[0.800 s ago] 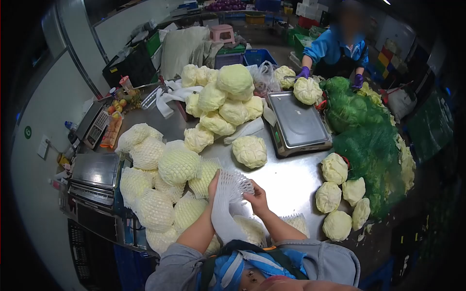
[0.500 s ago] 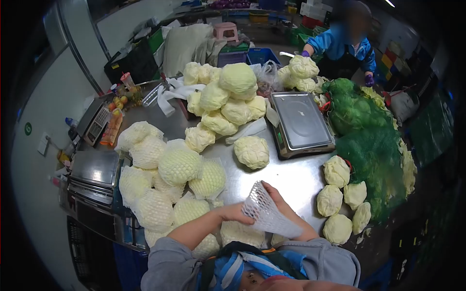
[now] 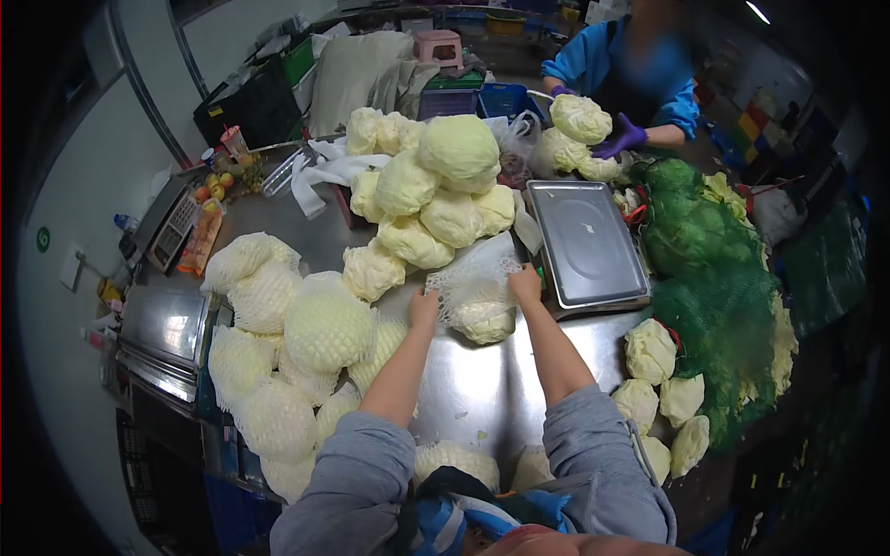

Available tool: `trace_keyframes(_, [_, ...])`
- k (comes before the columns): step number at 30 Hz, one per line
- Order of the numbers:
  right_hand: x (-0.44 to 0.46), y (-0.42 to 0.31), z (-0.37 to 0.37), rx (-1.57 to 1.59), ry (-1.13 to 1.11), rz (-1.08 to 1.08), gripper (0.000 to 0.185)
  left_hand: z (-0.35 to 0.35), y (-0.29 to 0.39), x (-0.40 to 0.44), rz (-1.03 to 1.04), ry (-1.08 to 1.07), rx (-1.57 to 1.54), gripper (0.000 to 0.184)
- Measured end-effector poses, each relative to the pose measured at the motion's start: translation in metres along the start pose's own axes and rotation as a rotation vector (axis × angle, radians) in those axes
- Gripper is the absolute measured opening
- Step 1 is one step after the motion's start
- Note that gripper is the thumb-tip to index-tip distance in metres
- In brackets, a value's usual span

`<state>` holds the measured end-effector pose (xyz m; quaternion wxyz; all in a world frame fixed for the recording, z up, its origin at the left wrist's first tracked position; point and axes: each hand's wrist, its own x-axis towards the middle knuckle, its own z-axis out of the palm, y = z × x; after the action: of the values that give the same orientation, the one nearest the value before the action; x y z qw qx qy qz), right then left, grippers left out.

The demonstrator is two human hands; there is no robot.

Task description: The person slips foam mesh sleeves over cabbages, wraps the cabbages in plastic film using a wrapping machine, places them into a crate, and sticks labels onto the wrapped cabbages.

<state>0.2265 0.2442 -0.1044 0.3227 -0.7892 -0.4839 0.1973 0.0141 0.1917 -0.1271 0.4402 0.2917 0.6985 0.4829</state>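
A white foam net sleeve (image 3: 471, 276) is stretched between my two hands over the top of a pale cabbage (image 3: 485, 324) on the metal table. Its left edge is gripped by my left hand (image 3: 425, 306), fingers closed. My right hand (image 3: 525, 282) pinches the opposite edge, beside the scale. The lower part of the cabbage shows below the net. Just behind the sleeve rises a pile of bare cabbages (image 3: 415, 243). To the left of my left forearm lie several cabbages in foam nets (image 3: 326, 324).
A flat-topped scale (image 3: 590, 243) stands to the right of my hands. Beyond it are green mesh sacks (image 3: 709, 296) of cabbages, with loose cabbages (image 3: 650, 352) alongside. Across the table, a person in purple gloves (image 3: 623, 137) handles a cabbage (image 3: 580, 120). Another scale (image 3: 171, 227) is far left.
Both hands have moved forward from near my chest, carrying the foam net sleeve onto the cabbage and spreading it wide. The person opposite has brought a gloved hand to the cabbages there.
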Motion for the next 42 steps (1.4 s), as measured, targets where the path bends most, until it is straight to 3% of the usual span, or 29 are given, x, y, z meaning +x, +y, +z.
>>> trace_keyframes(1, [0.005, 0.002, 0.002, 0.002, -0.002, 0.002, 0.028, -0.001, 0.000, 0.004, -0.002, -0.014, 0.038, 0.027])
trace_keyframes(2, [0.009, 0.005, 0.004, -0.052, -0.169, -0.037, 0.030, -0.003, 0.001, 0.010, -0.003, -0.014, 0.041, 0.027])
trace_keyframes(3, [0.011, 0.010, 0.005, -0.110, -0.338, -0.074, 0.033, -0.007, 0.003, 0.013, -0.162, -0.157, 0.043, 0.028])
trace_keyframes(4, [0.012, 0.018, 0.002, -0.114, -0.341, -0.066, 0.033, -0.012, 0.003, 0.013, -0.323, -0.303, 0.043, 0.028])
trace_keyframes(6, [0.017, 0.031, -0.007, 0.342, -0.623, 0.168, 0.027, -0.018, 0.004, 0.010, -0.294, -0.307, 0.020, 0.028])
trace_keyframes(7, [0.006, 0.035, -0.016, 0.335, -0.623, 0.173, 0.027, -0.022, 0.003, 0.007, -0.263, -0.305, -0.004, 0.029])
trace_keyframes(9, [-0.024, 0.044, -0.041, 0.858, -0.675, 0.170, 0.021, -0.032, 0.003, -0.005, -0.206, -0.346, -0.155, 0.026])
trace_keyframes(11, [-0.062, 0.058, -0.055, 1.075, -0.768, 0.216, 0.021, -0.046, 0.010, -0.022, -0.158, -0.383, -0.294, 0.023])
trace_keyframes(14, [-0.104, 0.086, -0.087, 1.152, -1.132, 0.359, 0.037, -0.068, 0.009, -0.038, -0.375, -0.844, -0.225, 0.019])
trace_keyframes(15, [-0.115, 0.111, -0.081, 1.153, -1.173, 0.331, 0.043, -0.069, 0.008, -0.042, -0.381, -0.847, -0.219, 0.019])
trace_keyframes(17, [-0.143, 0.136, -0.081, 1.180, -1.174, 0.400, 0.038, -0.066, 0.007, -0.052, -0.286, -1.159, 0.084, 0.022])
trace_keyframes(18, [-0.153, 0.137, -0.083, 1.180, -1.174, 0.399, 0.038, -0.067, 0.025, -0.066, -0.306, -1.197, 0.112, 0.022])
trace_keyframes(20, [-0.169, 0.137, -0.083, 1.359, -0.820, 0.441, 0.038, -0.068, 0.026, -0.072, -0.230, -1.151, 0.091, 0.022])
trace_keyframes(21, [-0.174, 0.133, -0.087, 1.360, -0.822, 0.443, 0.038, -0.070, 0.027, -0.077, -0.159, -1.107, 0.073, 0.022])
trace_keyframes(23, [-0.177, 0.124, -0.096, 1.089, -0.658, 0.223, 0.038, -0.071, 0.032, -0.088, -0.072, -1.074, 0.093, 0.023])
trace_keyframes(25, [-0.172, 0.120, -0.108, 1.028, -0.661, 0.180, 0.028, -0.070, 0.022, -0.097, -0.005, -1.061, 0.121, 0.024])
trace_keyframes(27, [-0.168, 0.128, -0.102, 1.440, -0.847, 0.300, 0.029, -0.069, 0.006, -0.091, -0.363, -1.111, -0.120, 0.027])
trace_keyframes(28, [-0.171, 0.123, -0.099, 1.439, -0.848, 0.298, 0.029, -0.072, 0.002, -0.089, -0.361, -1.110, -0.121, 0.027])
trace_keyframes(30, [-0.182, 0.105, -0.091, 1.710, -0.626, 0.809, 0.035, -0.076, -0.004, -0.086, -0.515, -1.236, -0.245, 0.025])
trace_keyframes(31, [-0.182, 0.110, -0.081, 1.707, -0.629, 0.812, 0.035, -0.073, -0.002, -0.089, -0.516, -1.232, -0.249, 0.025])
trace_keyframes(33, [-0.185, 0.121, -0.056, 1.359, -0.479, 0.599, 0.038, -0.064, 0.000, -0.097, -0.084, -0.666, -0.070, 0.026])
trace_keyframes(34, [-0.186, 0.121, -0.052, 1.114, -0.394, 0.464, 0.043, -0.058, -0.008, -0.094, 0.110, -0.557, 0.051, 0.035])
trace_keyframes(35, [-0.187, 0.128, -0.041, 1.114, -0.396, 0.470, 0.043, -0.054, -0.011, -0.098, 0.106, -0.555, 0.054, 0.035])
trace_keyframes(37, [-0.179, 0.143, -0.013, 0.927, -0.283, 0.469, 0.048, -0.042, -0.006, -0.105, 0.374, -0.306, 0.446, 0.045])
trace_keyframes(39, [-0.178, 0.128, -0.024, 0.987, -0.314, 0.499, 0.055, -0.033, -0.020, -0.095, 0.271, -0.302, 0.464, 0.050])
trace_keyframes(41, [-0.190, 0.092, -0.052, 1.122, -0.340, 0.581, 0.038, -0.036, -0.037, -0.089, 0.096, -0.391, 0.347, 0.048])
trace_keyframes(42, [-0.198, 0.080, -0.066, 1.123, -0.350, 0.570, 0.038, -0.042, -0.032, -0.097, 0.103, -0.381, 0.342, 0.048])
